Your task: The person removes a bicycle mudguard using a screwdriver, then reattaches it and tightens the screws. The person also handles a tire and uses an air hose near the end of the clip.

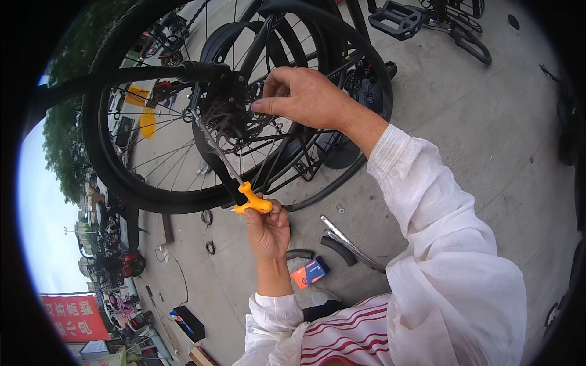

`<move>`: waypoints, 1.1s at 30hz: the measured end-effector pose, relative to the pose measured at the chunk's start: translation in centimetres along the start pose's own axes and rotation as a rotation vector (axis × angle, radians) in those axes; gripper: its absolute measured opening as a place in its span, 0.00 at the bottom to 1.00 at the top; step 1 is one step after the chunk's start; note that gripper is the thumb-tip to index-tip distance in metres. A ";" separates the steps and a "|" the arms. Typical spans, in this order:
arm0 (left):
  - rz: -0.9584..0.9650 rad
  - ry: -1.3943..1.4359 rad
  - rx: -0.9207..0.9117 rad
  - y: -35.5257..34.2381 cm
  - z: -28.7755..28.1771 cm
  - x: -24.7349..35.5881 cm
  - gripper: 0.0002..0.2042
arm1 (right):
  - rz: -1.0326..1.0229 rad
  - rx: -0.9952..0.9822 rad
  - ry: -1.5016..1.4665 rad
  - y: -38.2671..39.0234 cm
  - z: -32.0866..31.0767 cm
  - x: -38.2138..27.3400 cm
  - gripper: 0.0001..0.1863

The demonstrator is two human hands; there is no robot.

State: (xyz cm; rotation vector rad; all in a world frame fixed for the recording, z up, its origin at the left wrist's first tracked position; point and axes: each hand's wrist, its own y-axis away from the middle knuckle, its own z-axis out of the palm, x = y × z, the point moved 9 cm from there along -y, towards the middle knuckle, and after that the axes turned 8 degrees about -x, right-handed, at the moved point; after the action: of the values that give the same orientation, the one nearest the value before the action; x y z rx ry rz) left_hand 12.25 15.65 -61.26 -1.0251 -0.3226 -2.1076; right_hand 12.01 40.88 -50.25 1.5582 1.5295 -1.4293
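Observation:
My left hand [268, 232] is closed round a yellow T-handle hex key [255, 203]. Its long metal shaft slants up and left to the wheel's centre, where the tip meets dark parts near the hub; the exact contact is hard to make out. My right hand [308, 97] is beside the disc brake rotor [221, 119], fingers curled toward the thumb; anything between them is too small or hidden to name. The bicycle wheel [143, 198] has a black tyre and thin spokes, and a black fork leg [137, 74] runs in from the left to the hub.
On the paved ground below the wheel lie an orange and blue box [310, 272], metal levers [345, 241] and a curved black piece [337, 251]. A black pedal [397, 19] juts in at the upper right. Parked two-wheelers [125, 256] and a red banner [74, 318] stand at left.

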 end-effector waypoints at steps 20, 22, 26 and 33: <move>-0.079 -0.195 0.095 2.2 0.0 -1.8 0.20 | -0.216 0.115 0.126 -3.6 3.2 8.1 0.28; -0.078 -0.200 0.111 2.2 0.0 -1.8 0.20 | -0.229 0.149 0.040 -3.9 3.7 8.2 0.28; -0.078 -0.203 0.093 2.2 0.0 -1.8 0.20 | -0.264 0.160 -0.042 -3.9 3.7 7.7 0.24; -0.006 -0.342 0.192 2.3 -0.5 -0.8 0.19 | -0.281 0.186 -0.008 -3.9 4.2 7.4 0.32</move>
State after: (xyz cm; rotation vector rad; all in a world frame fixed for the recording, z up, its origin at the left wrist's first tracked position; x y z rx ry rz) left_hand 13.92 14.25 -62.45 -1.2663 -0.6824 -1.8595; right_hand 5.64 40.74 -57.08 1.4819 1.7046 -1.7744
